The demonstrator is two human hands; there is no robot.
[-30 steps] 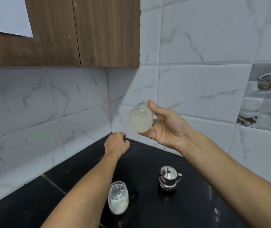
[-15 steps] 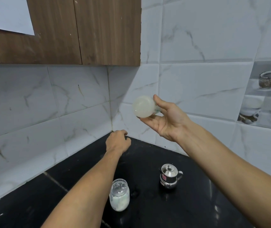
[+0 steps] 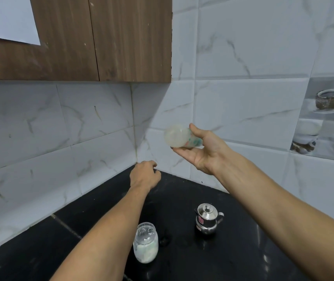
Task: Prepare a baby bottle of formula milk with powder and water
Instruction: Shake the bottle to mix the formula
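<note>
Wooden cabinet (image 3: 121, 37) above black counter (image 3: 182, 199)

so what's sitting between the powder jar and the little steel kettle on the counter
Nothing stands there: in the head view only bare black counter separates the powder jar from the steel kettle, apart from a faint dark smudge.

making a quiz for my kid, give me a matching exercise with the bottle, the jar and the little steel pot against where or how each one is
Column 1:
1 baby bottle
2 glass jar
3 steel pot

Column 2:
a on the black counter, lid on
b held on its side in the right hand
c on the black counter, white powder inside

Pairs: 1-b; 2-c; 3-a
</note>
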